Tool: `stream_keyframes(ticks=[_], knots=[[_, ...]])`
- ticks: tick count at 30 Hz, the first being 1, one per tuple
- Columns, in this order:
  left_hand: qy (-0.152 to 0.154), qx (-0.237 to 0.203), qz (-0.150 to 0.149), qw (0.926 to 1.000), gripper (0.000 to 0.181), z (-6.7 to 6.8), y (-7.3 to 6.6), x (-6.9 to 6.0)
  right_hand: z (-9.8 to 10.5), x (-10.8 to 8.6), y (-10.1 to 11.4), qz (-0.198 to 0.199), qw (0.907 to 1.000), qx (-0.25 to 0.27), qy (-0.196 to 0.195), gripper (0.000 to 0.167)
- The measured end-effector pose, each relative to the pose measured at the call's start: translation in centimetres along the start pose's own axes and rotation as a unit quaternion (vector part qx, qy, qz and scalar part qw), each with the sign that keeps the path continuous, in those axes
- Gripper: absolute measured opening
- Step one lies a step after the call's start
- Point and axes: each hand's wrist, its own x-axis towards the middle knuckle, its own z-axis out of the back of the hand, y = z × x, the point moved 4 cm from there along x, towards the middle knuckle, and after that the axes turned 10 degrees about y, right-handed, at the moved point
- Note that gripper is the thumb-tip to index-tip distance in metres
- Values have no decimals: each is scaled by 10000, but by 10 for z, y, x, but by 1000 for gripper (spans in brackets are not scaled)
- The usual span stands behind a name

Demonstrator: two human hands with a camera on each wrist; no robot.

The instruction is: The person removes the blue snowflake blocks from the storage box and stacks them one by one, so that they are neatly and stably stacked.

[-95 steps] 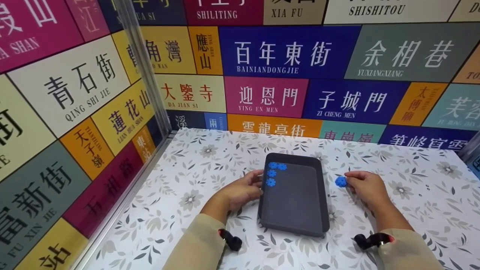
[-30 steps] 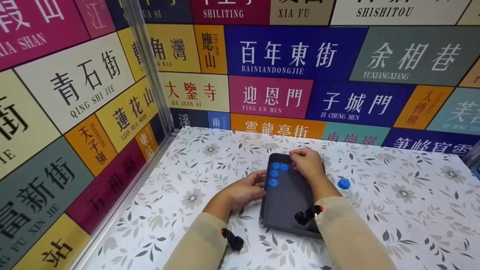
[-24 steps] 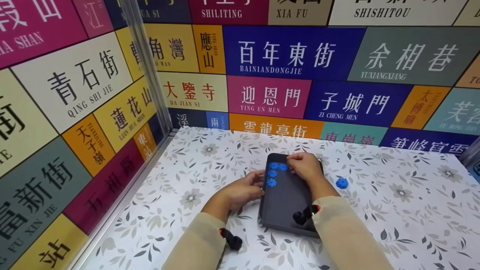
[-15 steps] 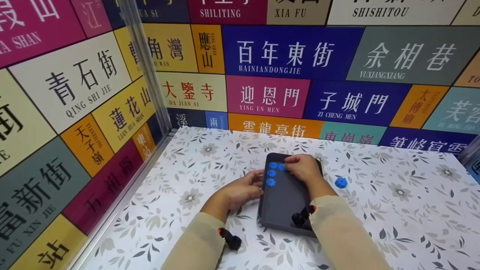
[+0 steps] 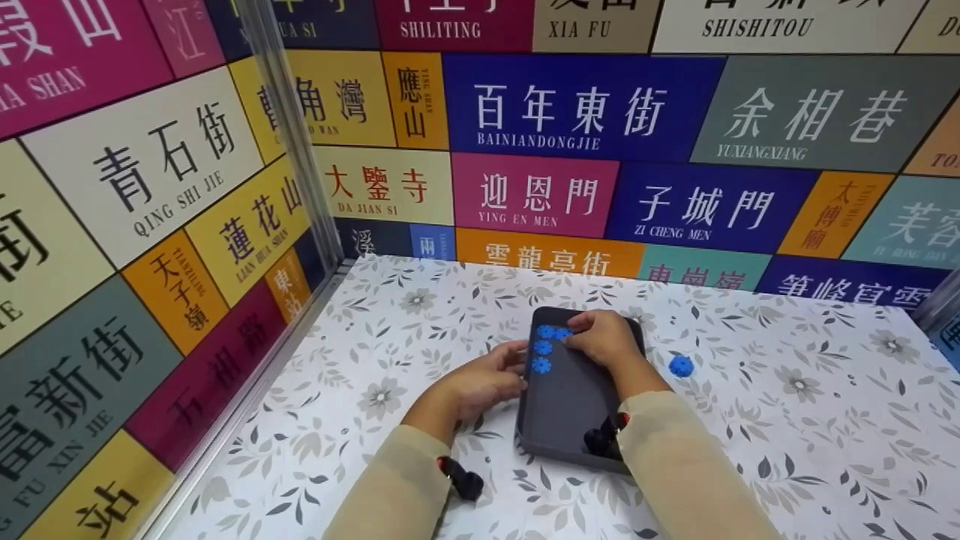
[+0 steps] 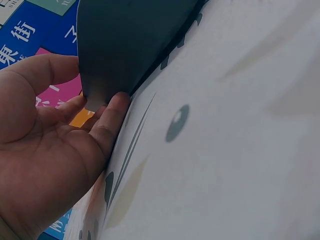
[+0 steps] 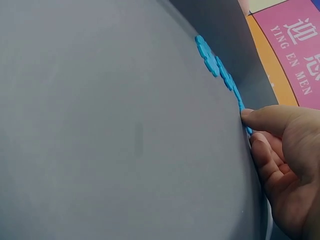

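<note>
A dark grey rectangular tray (image 5: pixel 566 405) lies on the table. Blue flower-shaped pieces (image 5: pixel 541 365) lie flat in it, in a column along the left wall and a short row along the far wall. At the right end of that row my right hand (image 5: pixel 606 345) pinches another blue flower piece (image 7: pixel 249 130) between thumb and fingers, low against the tray floor; the hand hides most of it. My left hand (image 5: pixel 480 384) is at the tray's left side, its loosely bent fingers (image 6: pixel 116 107) touching the outer wall.
Right of the tray, a blue flower-shaped piece (image 5: pixel 681 366), perhaps a small stack, lies on the floral-patterned table (image 5: pixel 750 450). Walls with colourful street-name panels (image 5: pixel 577 105) stand behind and to the left. A black camera (image 5: pixel 465 480) sits on the left wrist.
My right hand has gone from the blue piece right of the tray into the tray's far end, then slightly left and down along the row. The left hand stays by the tray wall.
</note>
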Motion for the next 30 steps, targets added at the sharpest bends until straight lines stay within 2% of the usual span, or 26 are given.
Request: stream_keyframes(ticks=[9, 21, 26, 30], knots=[[65, 43, -21, 10000, 84, 0, 0, 1, -2, 0, 4, -83, 9997, -127, 174, 38], [31, 11, 2, 10000, 85, 0, 1, 0, -2, -1, 4, 40, 9997, -246, 78, 34], [22, -1, -12, 10000, 85, 0, 1, 1, 1, -2, 5, 165, 9998, -84, -102, 29], [22, 3, -20, 10000, 85, 0, 0, 1, 1, -1, 8, 231, 9996, 119, -59, 29]])
